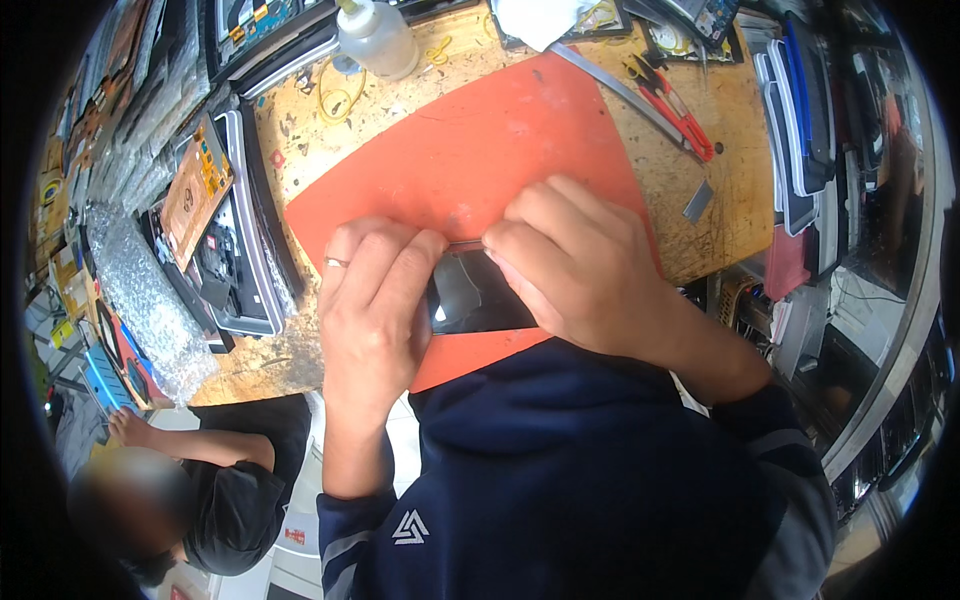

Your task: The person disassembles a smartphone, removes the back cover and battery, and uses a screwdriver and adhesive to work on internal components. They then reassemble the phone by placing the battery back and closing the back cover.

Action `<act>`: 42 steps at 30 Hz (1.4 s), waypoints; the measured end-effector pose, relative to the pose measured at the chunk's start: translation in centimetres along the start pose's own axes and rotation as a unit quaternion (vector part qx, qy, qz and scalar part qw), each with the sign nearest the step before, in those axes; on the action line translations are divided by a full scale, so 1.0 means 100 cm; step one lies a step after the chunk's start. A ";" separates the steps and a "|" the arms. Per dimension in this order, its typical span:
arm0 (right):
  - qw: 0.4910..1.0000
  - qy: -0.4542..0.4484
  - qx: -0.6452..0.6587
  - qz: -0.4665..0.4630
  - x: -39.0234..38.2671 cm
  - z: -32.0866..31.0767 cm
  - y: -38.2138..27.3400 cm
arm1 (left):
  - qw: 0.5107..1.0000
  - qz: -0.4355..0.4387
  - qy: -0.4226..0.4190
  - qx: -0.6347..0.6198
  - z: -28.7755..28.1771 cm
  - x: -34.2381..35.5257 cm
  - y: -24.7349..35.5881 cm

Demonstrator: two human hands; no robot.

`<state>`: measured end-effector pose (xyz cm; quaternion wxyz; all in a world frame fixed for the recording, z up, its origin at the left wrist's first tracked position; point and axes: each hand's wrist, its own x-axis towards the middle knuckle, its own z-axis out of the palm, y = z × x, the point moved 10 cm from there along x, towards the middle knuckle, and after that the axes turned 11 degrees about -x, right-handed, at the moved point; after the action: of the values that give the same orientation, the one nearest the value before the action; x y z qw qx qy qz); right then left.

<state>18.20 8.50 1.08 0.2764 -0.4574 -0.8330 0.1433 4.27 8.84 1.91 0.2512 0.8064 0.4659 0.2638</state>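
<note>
A black, glossy, flat panel (476, 297), which looks like the screen of a phone or small tablet, is held over the near part of an orange-red mat (470, 140). My left hand (372, 285), with a ring on one finger, grips its left side with fingers curled and pressed together. At its right side my right hand (580, 268) is closed too, fingers bent in a pinch. Both sets of fingertips meet the panel's far edge, where a thin pale line runs between them. The panel's ends are hidden under my fingers.
On the wooden bench lie red-handled pliers (675, 115), a metal ruler (620, 90) and a small grey piece (698, 201). A clear bottle (378, 42) stands at the far side. Device parts (235, 240) and bubble wrap (145, 310) crowd the left. Another person (235, 490) is at lower left.
</note>
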 end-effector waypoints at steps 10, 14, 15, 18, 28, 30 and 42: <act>1.000 -0.015 0.020 -0.005 0.006 0.004 0.001 | 1.000 0.011 -0.007 0.012 -0.002 0.000 -0.003; 1.000 -0.018 0.010 -0.005 0.008 0.008 0.002 | 1.000 0.001 -0.017 0.014 -0.003 0.002 -0.004; 1.000 -0.021 0.008 -0.002 0.009 0.009 0.002 | 1.000 0.001 -0.018 0.013 -0.003 0.002 -0.004; 1.000 -0.024 0.016 0.006 0.009 0.009 0.004 | 1.000 -0.006 -0.019 0.013 -0.003 0.003 -0.005; 1.000 -0.008 0.010 -0.019 0.009 0.009 -0.003 | 1.000 0.003 -0.008 0.017 -0.007 -0.002 -0.005; 1.000 -0.006 0.009 -0.021 0.010 0.010 -0.002 | 1.000 0.004 -0.005 0.014 -0.008 -0.001 -0.006; 0.999 0.009 0.014 -0.046 0.013 0.014 -0.005 | 1.000 0.010 0.013 0.020 -0.011 -0.001 -0.008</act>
<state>16.49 9.33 0.59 0.2967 -0.4158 -0.8485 0.1382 3.01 9.30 2.21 0.2270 0.8122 0.4664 0.2672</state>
